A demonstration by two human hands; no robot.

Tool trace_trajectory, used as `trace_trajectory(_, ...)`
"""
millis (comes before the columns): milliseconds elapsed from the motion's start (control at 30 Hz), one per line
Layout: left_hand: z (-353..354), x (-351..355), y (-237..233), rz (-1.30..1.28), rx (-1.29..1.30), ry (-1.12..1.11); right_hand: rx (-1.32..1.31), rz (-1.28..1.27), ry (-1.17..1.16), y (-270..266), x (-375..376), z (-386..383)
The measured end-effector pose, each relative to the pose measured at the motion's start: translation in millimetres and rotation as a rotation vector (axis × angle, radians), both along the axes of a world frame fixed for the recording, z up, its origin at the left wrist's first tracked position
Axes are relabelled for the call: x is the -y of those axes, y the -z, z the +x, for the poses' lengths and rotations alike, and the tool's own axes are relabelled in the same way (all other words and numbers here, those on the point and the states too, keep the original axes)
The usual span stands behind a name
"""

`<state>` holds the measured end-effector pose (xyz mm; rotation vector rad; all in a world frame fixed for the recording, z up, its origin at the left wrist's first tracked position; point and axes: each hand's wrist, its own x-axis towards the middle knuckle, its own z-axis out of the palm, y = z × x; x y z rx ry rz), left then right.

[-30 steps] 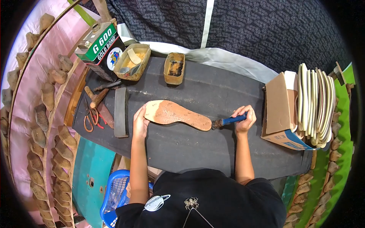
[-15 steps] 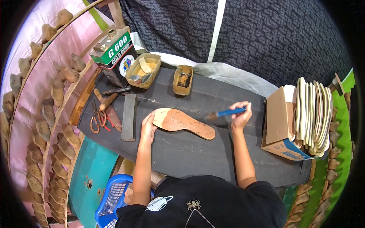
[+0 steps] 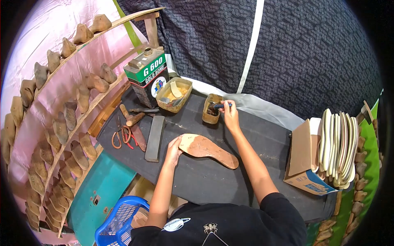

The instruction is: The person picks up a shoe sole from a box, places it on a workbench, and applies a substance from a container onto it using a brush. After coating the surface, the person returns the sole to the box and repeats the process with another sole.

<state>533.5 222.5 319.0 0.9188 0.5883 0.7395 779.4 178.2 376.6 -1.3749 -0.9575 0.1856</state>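
My left hand (image 3: pixel 174 150) grips the wide end of a shoe insole (image 3: pixel 210 151) over the dark table. Most of the insole's face is coated brown, while a pale bare patch shows at the wide end by my fingers. My right hand (image 3: pixel 231 114) is closed round the blue handle of a brush (image 3: pixel 222 106). The brush's bristles are down inside a small glue-stained plastic tub (image 3: pixel 210 119), with dark residue on its inner walls. The bristle tips are hard to make out there.
Left of the insole lie a grey sharpening block (image 3: pixel 155 138), a hammer (image 3: pixel 132 119) and scissors (image 3: pixel 122 137). Behind them stand a Gold Bond can (image 3: pixel 147 78) and a larger tub (image 3: pixel 174 107). A cardboard box (image 3: pixel 298 151) of insoles sits right; wooden shoe lasts (image 3: pixel 84 33) line the shelves.
My right hand has moved the brush from beside the insole up and left into the small tub. My left hand still holds the insole. The camera view has shifted.
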Motion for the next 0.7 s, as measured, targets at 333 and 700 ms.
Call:
trace_trajectory(333,0.2,2.6,-4.9,-0.014,-0.007,-0.012,-0.192,0.080,-0.116,9.4,15.1,-1.3)
trace_trajectory(700,-20.4,8.9,-28.6,-0.013,0.176,-0.042,0.196,0.525,0.037,-30.4,56.1,-46.2)
